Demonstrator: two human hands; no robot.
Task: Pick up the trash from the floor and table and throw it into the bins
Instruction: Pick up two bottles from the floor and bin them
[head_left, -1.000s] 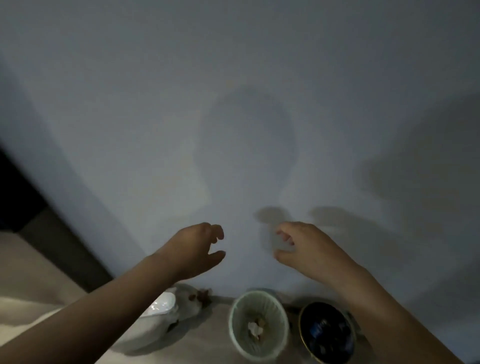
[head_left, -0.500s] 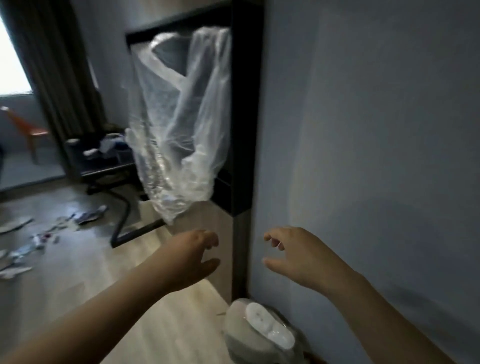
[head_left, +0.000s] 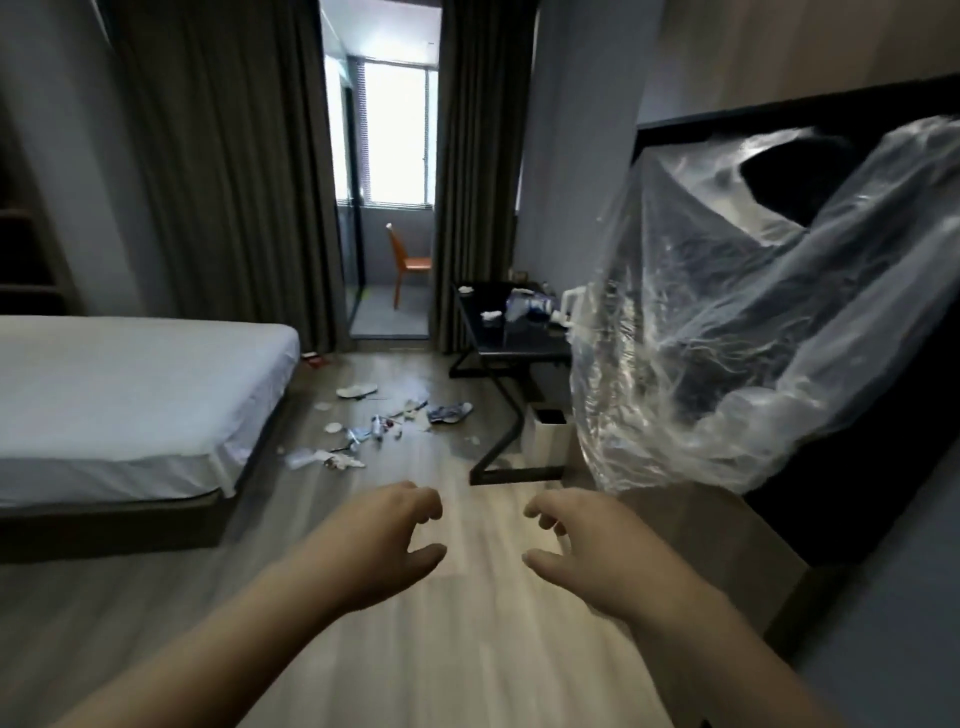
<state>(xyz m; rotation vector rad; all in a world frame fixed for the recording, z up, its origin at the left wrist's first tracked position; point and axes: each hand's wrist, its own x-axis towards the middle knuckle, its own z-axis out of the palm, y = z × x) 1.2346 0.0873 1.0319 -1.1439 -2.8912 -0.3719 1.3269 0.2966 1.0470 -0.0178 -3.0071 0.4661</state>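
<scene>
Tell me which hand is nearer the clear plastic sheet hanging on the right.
Right. The right hand hangs below and left of the clear plastic sheet, not touching; the left hand is farther left.

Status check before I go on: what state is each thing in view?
Left hand: empty, fingers loosely curled.
Right hand: empty, fingers loosely curled.
Floor trash: scattered beside the bed.
Table trash: lying on the black table.
White bin: upright, top open.
Curtains: parted.
Plastic sheet: draped over dark furniture.

Bare floor (head_left: 457, 649) lane between bed (head_left: 130, 395) and plastic-draped unit (head_left: 857, 499); litter (head_left: 374, 426) and black table (head_left: 519, 340) farther ahead
</scene>
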